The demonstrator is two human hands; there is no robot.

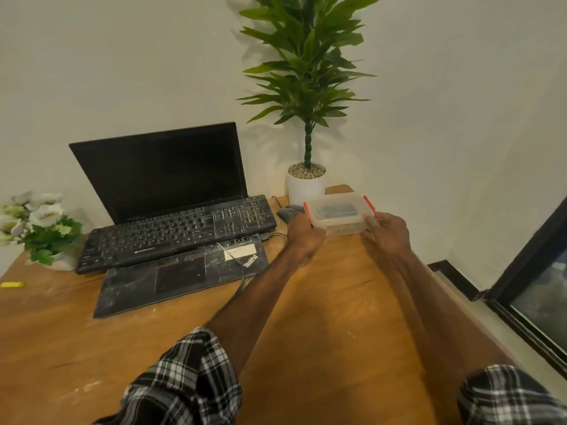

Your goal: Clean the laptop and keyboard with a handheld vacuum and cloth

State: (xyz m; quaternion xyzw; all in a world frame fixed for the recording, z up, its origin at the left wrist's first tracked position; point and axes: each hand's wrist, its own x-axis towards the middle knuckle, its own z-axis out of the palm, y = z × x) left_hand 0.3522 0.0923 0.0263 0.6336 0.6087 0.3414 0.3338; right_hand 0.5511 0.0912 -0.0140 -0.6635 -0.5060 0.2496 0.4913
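A dusty black laptop (171,277) lies open on the wooden desk (337,302), its dark screen leaning toward the wall. A separate black keyboard (178,231) rests across the laptop's own keys. At the desk's far right, both my hands grip a clear plastic box (337,211) with red clips. My left hand (303,233) holds its left end and my right hand (386,233) its right end. Something dark lies inside the box; I cannot tell what it is. No vacuum or cloth shows in the open.
A dark mouse (288,213) with a cable sits just left of the box. A tall potted plant (306,182) stands in the corner behind it. White flowers (40,222) sit at the desk's left, with a small yellow object (12,284) near the left edge.
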